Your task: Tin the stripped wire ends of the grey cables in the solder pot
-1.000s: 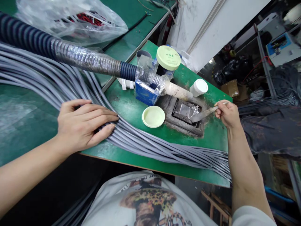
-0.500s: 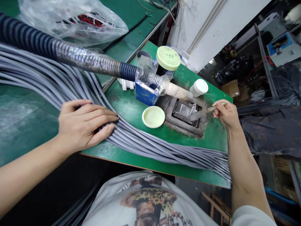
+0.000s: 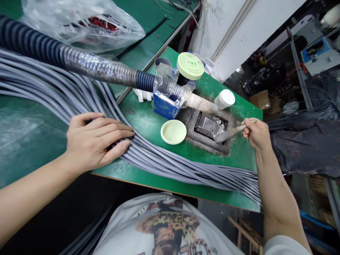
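Observation:
My left hand (image 3: 99, 140) lies flat on a thick bundle of grey cables (image 3: 164, 161), fingers stretched across it. Between finger and thumb, my right hand (image 3: 256, 132) pinches the handle of a flat scraper (image 3: 230, 134). The scraper's broad blade is over the near right edge of a square solder pot (image 3: 202, 136) set in a grimy frame. Shiny molten-looking metal (image 3: 209, 124) shows inside, with wrinkled dross near the blade. A corrugated hose (image 3: 101, 67) ends in a pale nozzle (image 3: 202, 102) just above the pot's far side.
Left of the pot sits a pale yellow-green lid or shallow dish (image 3: 173, 132). Beyond stand a white-capped jar (image 3: 225, 98), a yellow-green-lidded tub (image 3: 190, 66) and a blue box (image 3: 166, 105) under the hose. A clear bag (image 3: 82, 26) of wires lies on the far green table (image 3: 156, 39).
The scraper blade has shifted slightly toward me, to the pot's near right edge. My right hand has moved a little down and right. My left hand stays on the cables.

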### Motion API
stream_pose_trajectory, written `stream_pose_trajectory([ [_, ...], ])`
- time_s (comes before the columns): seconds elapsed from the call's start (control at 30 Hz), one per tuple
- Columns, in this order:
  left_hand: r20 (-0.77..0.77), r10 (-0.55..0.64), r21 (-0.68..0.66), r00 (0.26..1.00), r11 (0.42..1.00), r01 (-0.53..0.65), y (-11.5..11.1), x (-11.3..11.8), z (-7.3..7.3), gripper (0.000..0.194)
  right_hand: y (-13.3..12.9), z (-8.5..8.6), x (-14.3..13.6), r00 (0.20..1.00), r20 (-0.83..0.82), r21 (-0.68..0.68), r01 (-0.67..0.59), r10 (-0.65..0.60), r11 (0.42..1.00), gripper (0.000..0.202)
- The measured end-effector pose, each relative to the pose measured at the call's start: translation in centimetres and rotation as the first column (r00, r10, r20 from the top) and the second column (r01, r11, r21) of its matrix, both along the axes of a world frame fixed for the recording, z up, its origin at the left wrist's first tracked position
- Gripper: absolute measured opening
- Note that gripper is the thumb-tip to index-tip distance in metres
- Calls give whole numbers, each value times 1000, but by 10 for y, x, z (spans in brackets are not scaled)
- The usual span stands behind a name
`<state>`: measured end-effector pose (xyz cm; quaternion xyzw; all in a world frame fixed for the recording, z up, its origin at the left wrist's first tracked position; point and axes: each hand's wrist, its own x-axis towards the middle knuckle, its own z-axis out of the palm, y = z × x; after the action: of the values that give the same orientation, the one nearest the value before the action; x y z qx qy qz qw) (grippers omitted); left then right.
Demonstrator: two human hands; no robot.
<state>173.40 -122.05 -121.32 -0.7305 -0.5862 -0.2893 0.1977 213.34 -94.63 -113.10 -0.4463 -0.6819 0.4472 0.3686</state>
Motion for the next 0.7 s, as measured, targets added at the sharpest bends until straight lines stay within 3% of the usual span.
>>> stream_pose_trajectory([
  [0.07,-3,0,2,1000,1000,0,0,-1,-1,18,1,-3,2,1000,-14,-46,23,-23,999,25],
  [0.23,-21,-7,1,1000,1000,7,0,-2,-1,18,8,-1,2,996,-88,-6,5,-6,1000,26],
  [0.43,-24,-3,2,1000,1000,3,1,-1,0,18,18,-5,-1,993,-120,-117,-22,8,993,31],
  [0.7,-25,-4,-1,1000,1000,4,0,-1,0,17,4,-5,-4,998,-37,41,-50,51,998,26],
])
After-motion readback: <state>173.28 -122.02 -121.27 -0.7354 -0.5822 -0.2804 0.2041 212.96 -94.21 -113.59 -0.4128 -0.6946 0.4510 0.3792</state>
